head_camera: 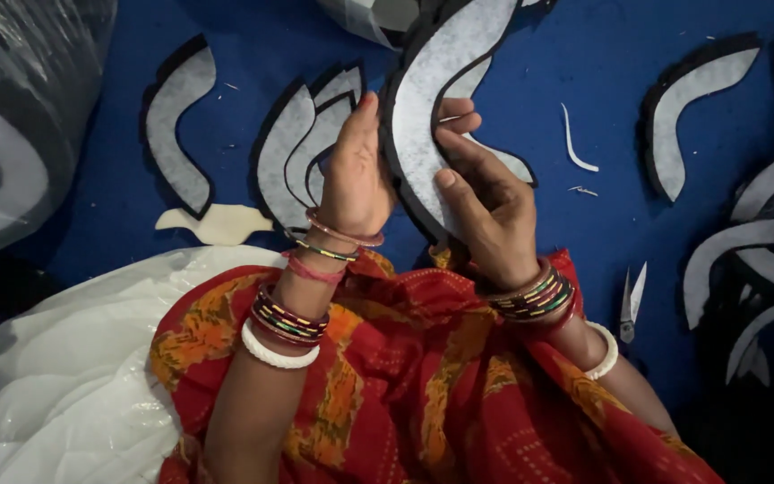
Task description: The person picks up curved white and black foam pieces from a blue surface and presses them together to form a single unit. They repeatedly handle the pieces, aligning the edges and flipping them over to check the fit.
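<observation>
Both hands hold one curved, S-shaped piece (432,90) with a grey-white face and a thick black edge, raised above my lap. My left hand (354,170) grips its left edge, fingers wrapped behind it. On the piece's lower right, my right hand (485,202) presses its thumb on the face, with the fingers behind. Both wrists carry several coloured bangles.
Several similar curved pieces lie on the blue cloth (253,45): a stack (302,148) left of my hands, one (176,125) further left, others (696,108) at right. Small scissors (631,305) lie at right, thin white trimmings (575,143) nearby. A plastic bag (20,116) sits far left.
</observation>
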